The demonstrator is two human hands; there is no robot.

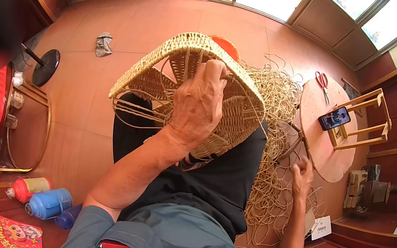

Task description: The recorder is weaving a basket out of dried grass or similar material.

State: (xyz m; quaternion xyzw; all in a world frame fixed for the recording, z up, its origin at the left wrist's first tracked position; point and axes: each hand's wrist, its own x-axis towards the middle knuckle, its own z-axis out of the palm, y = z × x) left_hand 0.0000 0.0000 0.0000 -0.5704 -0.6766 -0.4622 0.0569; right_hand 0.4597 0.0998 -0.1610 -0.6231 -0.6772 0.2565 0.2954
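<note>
A woven basket [238, 123] of tan cord rests tilted on my lap, its opening toward me. Its thick braided rim [147, 71] arches across the top, and loose straight strands [140, 110] cross the left side of the opening. My left hand [198, 100] reaches into the opening, fingers curled closed against the basket near the far rim; the fingertips are partly hidden. Out to the right, my right hand [301, 175] is closed, thumb and forefinger together, above loose cord; what it pinches is too fine to make out. A big tangle of tan cord [268, 178] lies beside my right leg.
Right of the cord stands a round pinkish stool top [319, 139] with red-handled scissors [322, 84], a phone [334, 118] and a small wooden frame [367, 121]. An orange-red round thing [226, 47] shows behind the basket. Flasks [50, 202] lie at lower left; a crumpled wrapper [103, 44] is on the floor.
</note>
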